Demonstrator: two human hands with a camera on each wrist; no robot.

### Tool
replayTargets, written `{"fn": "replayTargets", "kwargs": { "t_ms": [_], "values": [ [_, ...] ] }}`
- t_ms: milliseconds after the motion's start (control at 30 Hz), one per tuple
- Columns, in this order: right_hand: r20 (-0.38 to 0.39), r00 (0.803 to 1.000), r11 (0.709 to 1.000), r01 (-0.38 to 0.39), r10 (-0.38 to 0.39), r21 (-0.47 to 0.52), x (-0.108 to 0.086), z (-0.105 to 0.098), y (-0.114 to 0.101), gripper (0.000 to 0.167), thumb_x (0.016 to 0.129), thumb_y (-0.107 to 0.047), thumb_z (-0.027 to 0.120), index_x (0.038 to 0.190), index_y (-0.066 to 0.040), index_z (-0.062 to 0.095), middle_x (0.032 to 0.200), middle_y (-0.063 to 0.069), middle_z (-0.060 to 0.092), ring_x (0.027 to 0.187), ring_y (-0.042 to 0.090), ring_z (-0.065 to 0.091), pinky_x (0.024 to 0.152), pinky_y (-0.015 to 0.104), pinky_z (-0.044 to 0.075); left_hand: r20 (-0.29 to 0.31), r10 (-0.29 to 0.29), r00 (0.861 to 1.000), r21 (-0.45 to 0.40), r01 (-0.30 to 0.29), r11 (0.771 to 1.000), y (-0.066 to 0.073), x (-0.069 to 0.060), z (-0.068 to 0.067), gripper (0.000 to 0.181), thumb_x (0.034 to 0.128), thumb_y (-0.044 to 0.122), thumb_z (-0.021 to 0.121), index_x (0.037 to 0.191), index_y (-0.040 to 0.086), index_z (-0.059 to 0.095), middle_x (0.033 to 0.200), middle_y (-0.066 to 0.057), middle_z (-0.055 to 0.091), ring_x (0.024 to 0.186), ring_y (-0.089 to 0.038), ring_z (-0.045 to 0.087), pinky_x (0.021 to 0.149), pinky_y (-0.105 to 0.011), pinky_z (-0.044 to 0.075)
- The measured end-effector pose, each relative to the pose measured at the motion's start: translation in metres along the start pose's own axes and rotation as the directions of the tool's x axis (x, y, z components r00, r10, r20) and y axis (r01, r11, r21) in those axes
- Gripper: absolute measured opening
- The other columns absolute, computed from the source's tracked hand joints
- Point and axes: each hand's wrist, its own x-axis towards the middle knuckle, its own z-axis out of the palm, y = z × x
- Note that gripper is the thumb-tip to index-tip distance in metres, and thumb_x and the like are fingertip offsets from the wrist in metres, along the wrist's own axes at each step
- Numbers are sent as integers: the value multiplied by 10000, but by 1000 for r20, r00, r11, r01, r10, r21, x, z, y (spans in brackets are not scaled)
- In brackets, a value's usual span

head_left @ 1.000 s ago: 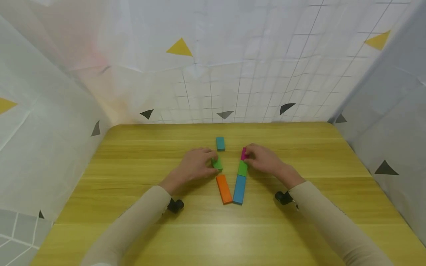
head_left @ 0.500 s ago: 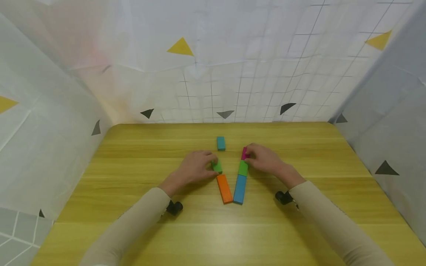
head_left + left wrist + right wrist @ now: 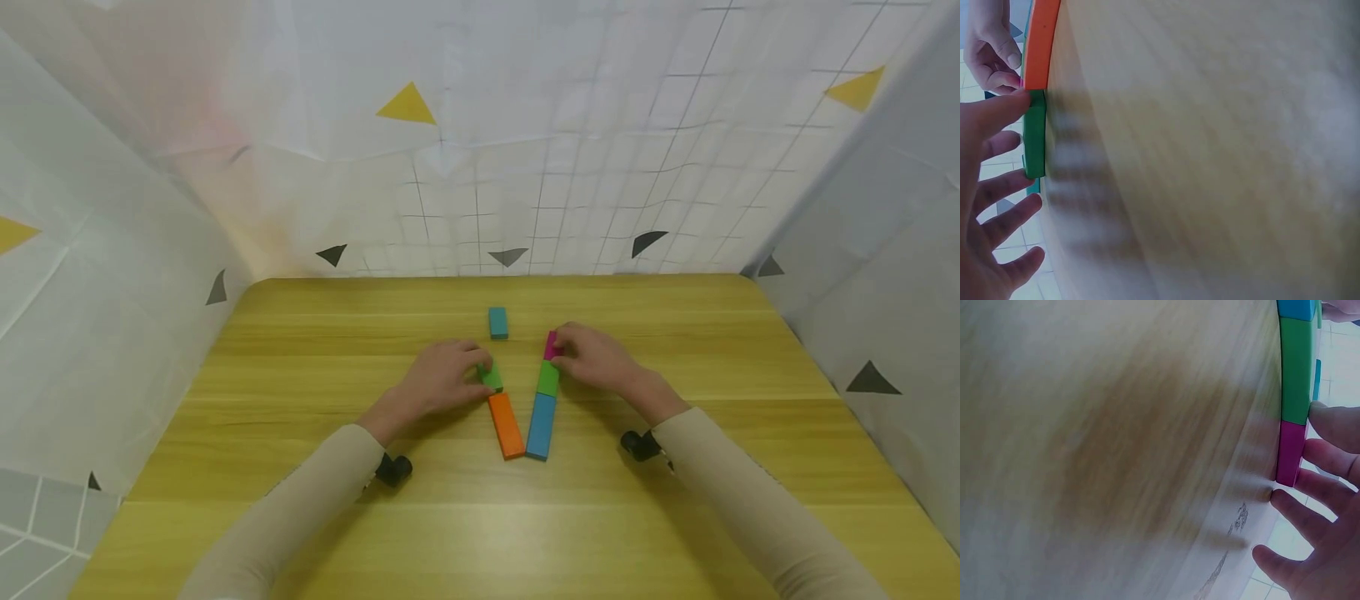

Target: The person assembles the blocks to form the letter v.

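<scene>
My left hand pinches a green block between thumb and fingers, one at each end. The block's near end meets an orange block, as the left wrist view also shows for the held green block. My right hand has thumb and fingers on a short magenta block, partly covering it. That block touches a second green block, which joins a long blue block. In the right wrist view, the magenta block lies flush against its green neighbour.
A teal block lies alone beyond the two rows. The rows spread apart toward the far side of the wooden table. White sheeting encloses the table at the back and sides.
The green block in my left hand has slid nearer to me, closing the small gap to the orange block. My right hand and its row have stayed in place.
</scene>
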Motion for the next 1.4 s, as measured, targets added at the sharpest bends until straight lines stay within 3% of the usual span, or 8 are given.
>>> {"fn": "replayTargets", "kwargs": {
  "t_ms": [300, 767, 1400],
  "values": [
    [-5, 1000, 1000, 10, -10, 5, 0, 0, 0, 125, 927, -221, 686, 994, -116, 674, 1048, 44, 665, 879, 203, 591, 823, 406, 528, -10, 8, 1000, -10, -8, 1000, 1, -1, -1, 346, 895, 517, 675, 1131, 263, 670, 1238, 55, 646, 1052, -140, 633, 899, -332, 531],
    [8, 1000, 1000, -4, 4, 12, 0, 1, 1, 129, 931, -222, 685, 1004, -117, 677, 1073, 54, 663, 900, 213, 594, 853, 414, 535, -32, 4, 999, -27, -5, 1000, 4, -3, 1, 271, 933, 455, 656, 1125, 266, 687, 1232, 38, 665, 1052, -167, 654, 976, -410, 509],
    [7, 1000, 1000, -3, 3, 0, 0, -1, -1, 147, 931, -233, 689, 1020, -117, 679, 1084, 50, 670, 907, 213, 603, 851, 418, 537, -32, 8, 999, 3, -7, 1000, 5, -5, 4, 304, 937, 490, 634, 1152, 279, 676, 1236, 66, 661, 1074, -139, 647, 1001, -389, 496]
  ]
}}
